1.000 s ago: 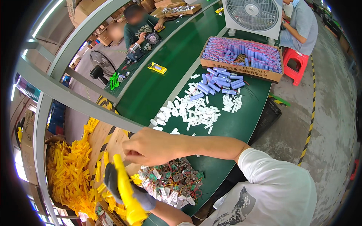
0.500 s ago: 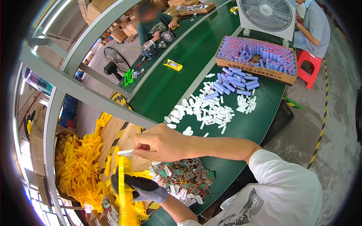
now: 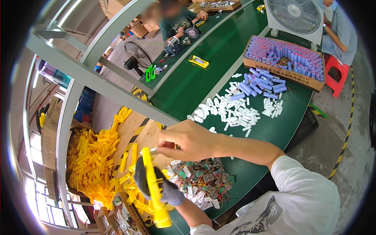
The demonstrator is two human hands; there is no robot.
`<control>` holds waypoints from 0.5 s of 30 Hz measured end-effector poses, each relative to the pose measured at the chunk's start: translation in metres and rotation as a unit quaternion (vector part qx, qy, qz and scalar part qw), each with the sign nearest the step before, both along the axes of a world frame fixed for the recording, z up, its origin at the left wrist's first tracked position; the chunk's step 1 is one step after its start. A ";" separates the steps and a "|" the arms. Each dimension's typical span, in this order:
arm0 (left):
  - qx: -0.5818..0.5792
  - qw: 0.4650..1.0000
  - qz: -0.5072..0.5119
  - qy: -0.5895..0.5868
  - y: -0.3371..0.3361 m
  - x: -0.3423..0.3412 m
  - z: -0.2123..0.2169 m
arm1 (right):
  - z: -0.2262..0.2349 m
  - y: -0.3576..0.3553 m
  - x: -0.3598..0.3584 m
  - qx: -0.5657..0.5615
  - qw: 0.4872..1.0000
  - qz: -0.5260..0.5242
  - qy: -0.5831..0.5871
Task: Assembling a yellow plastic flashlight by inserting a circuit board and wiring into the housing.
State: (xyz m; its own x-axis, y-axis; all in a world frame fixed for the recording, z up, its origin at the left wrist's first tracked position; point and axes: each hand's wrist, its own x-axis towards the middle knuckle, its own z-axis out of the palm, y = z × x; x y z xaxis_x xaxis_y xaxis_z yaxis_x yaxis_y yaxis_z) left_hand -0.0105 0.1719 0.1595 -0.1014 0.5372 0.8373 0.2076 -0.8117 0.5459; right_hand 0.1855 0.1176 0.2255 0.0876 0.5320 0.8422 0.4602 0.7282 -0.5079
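Housing: long yellow plastic part [image 3: 153, 192], held near-upright in the left hand [image 3: 156, 186], which wears a dark glove and is wrapped around its middle. It sits just above the near edge of the green bench [image 3: 196, 78], top end pointing at the right hand.

Right hand [image 3: 188, 140] is bare, fingers pinched on a small white cylinder [image 3: 154, 149] whose tip is right at the top end of the housing, touching or nearly so; can't tell which.

Just below and right of both hands: heap of small green circuit boards with red and black wires [image 3: 203, 180]. Left of them: loose yellow housings spilling over a wooden board, and a carton full of the same [image 3: 88, 164].

Further out on the bench: scatter of white cylinders [image 3: 231, 111], then purple cells [image 3: 260, 84], then a cardboard tray packed with purple cells [image 3: 284, 58]. White fan [image 3: 293, 15] beyond that. Other people work at the far end and on the right by a red stool [image 3: 337, 72].

Risks, as I judge them:
- White piece is held by fingertips only; a skewed entry could jam it or pop it out of the pinch.
- If dropped it lands in the board heap and is slow to find among the wires.
- Glove grip on smooth plastic could let the housing twist.
- Loose wires close under the hands could snag a finger and drag boards off the edge.
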 end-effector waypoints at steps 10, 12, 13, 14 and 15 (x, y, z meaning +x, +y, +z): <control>-0.137 0.877 -0.397 -0.231 -0.031 0.048 0.032 | 0.008 -0.003 0.003 0.056 0.992 0.068 0.091; -0.203 0.814 -0.455 -0.299 -0.033 0.049 0.032 | 0.002 0.004 0.002 0.053 0.996 0.047 0.055; -0.239 0.785 -0.474 -0.318 -0.032 0.042 0.034 | 0.002 0.005 -0.001 0.040 0.998 0.044 0.036; -0.256 0.753 -0.515 -0.320 -0.030 0.042 0.035 | 0.002 0.002 0.001 0.025 0.999 0.028 0.010; -0.253 0.749 -0.534 -0.298 -0.024 0.040 0.037 | 0.001 0.004 -0.002 0.031 0.999 0.014 0.007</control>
State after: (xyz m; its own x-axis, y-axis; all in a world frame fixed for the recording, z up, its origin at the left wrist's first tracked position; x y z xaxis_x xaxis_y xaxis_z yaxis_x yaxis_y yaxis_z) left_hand 0.0298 0.1474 0.1968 0.3376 0.8118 0.4765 -0.8171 0.0014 0.5765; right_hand 0.1838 0.1219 0.2262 0.0860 0.4816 0.8722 0.4321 0.7707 -0.4682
